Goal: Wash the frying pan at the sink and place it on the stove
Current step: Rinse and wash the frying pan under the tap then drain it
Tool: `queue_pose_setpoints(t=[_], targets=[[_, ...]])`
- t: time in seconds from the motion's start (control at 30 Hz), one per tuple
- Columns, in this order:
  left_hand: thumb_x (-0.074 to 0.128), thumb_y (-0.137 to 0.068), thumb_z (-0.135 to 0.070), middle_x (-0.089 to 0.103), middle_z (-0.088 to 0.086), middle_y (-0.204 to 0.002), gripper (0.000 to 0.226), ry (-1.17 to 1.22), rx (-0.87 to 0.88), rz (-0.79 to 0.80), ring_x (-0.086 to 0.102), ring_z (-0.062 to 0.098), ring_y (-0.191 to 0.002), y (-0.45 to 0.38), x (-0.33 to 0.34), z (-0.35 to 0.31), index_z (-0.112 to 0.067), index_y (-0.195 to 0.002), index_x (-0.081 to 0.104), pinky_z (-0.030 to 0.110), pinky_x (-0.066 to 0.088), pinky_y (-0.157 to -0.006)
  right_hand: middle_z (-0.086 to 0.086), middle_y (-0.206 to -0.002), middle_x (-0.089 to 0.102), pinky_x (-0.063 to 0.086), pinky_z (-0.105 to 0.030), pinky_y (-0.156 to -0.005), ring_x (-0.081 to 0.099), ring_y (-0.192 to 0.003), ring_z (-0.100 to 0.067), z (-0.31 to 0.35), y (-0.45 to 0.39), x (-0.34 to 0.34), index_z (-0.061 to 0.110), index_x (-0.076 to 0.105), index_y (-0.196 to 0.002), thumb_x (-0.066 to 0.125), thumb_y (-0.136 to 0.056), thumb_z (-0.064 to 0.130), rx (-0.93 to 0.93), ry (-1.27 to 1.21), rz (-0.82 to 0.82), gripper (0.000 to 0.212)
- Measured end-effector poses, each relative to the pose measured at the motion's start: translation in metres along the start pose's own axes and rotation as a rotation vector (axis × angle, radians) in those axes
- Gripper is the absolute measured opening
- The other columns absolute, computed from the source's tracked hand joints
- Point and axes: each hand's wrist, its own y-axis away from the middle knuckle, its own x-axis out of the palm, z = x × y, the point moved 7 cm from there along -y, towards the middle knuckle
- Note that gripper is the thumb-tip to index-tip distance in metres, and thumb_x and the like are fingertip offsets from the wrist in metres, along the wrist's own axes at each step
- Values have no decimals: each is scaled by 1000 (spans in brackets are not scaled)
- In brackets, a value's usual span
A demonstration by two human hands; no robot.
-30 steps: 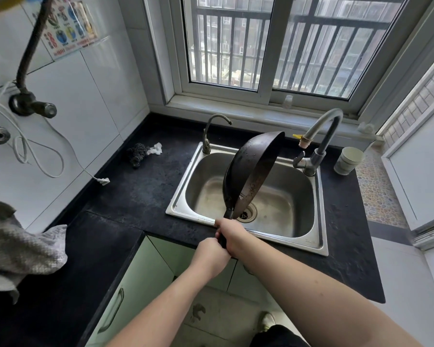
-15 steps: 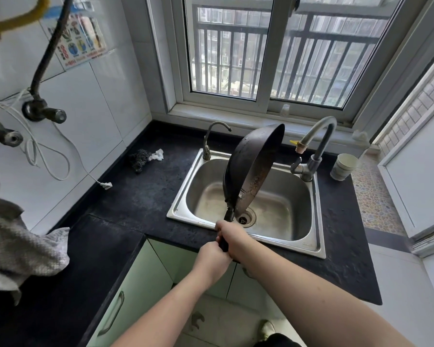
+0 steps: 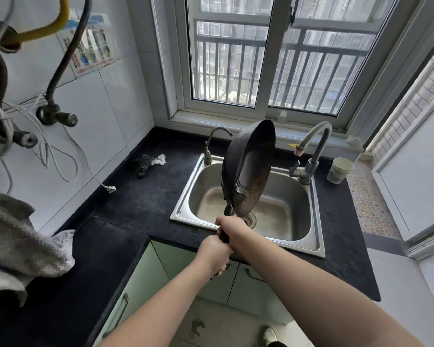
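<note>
While tipping steeply on edge over the sink (image 3: 186,211) at frame centre, now turning the frying pan (image 3: 248,169) to show more of its speckled inside; left hand (image 3: 214,255) and right hand (image 3: 232,230) both clamping the handle, probably draining before the stove.

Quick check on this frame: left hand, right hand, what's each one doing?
Left hand: closed around the lower end of the frying pan handle.
Right hand: closed around the handle higher up, pan tilted on edge above the sink.
</note>
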Motion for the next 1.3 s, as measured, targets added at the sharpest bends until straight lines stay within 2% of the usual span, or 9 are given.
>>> queue_pose_setpoints(t=[0.1,0.2,0.4,0.53,0.7,0.83,1.0,1.17,1.3], targets=[[52,-79,-18,47,4,-46,15,-43,38,-25,41,19,-31,3,-4,-3,-13,-65,49,16,31,-36,-3,-42,47,34,-13,-35,42,-30,-13,0,2,1,7,48,-72,56,-82,8,-3,-18,17,13],[51,-71,-25,47,-2,-47,10,-94,67,-58,43,18,-35,2,-7,-3,-18,-63,52,17,31,-38,1,-32,45,35,-13,-35,41,-24,-11,1,4,-1,8,46,-69,55,-82,8,-11,-34,-5,16],[50,-62,-30,46,-3,-36,13,-59,-4,3,40,18,-25,-3,-3,-3,-17,-64,52,16,32,-37,-3,-37,48,33,-14,-35,42,-28,-15,6,9,-4,6,49,-66,53,-83,9,-3,48,-60,18],[49,-69,-27,48,3,-42,12,-89,-8,2,44,20,-28,-3,6,-2,-16,-68,52,17,33,-37,0,-30,44,30,-9,-31,37,-21,-12,4,13,-9,6,46,-64,53,-84,7,-13,44,-49,22],[49,-68,-29,46,0,-40,13,-95,-13,-7,41,18,-27,1,6,-6,-17,-64,50,15,32,-38,-2,-32,44,30,-10,-33,38,-23,-13,9,17,-14,5,46,-62,51,-85,7,-22,65,-49,24],[49,-73,-25,46,-1,-38,12,-111,4,-34,41,18,-25,4,8,-11,-17,-64,52,13,31,-35,-4,-41,46,33,-20,-39,40,-35,-17,10,17,-17,6,47,-58,52,-83,8,-21,77,-28,26],[52,-78,-24,45,-3,-38,15,-161,11,-65,43,19,-30,3,13,-11,-18,-65,50,15,31,-36,-3,-37,47,37,-24,-46,42,-41,-19,8,14,-20,5,49,-60,54,-83,9,-32,46,22,23],[52,-73,-26,46,-3,-41,10,-139,-13,-117,42,19,-32,12,25,-14,-19,-67,51,17,31,-38,-8,-50,48,36,-24,-43,42,-42,-19,3,16,-32,5,48,-69,54,-84,7,-33,16,86,17],[54,-73,-26,48,-1,-44,10,-124,-34,-160,42,19,-33,22,41,-19,-19,-67,51,16,31,-39,-7,-52,46,38,-22,-43,43,-40,-16,2,20,-48,5,49,-73,53,-85,5,-21,-10,138,12]])
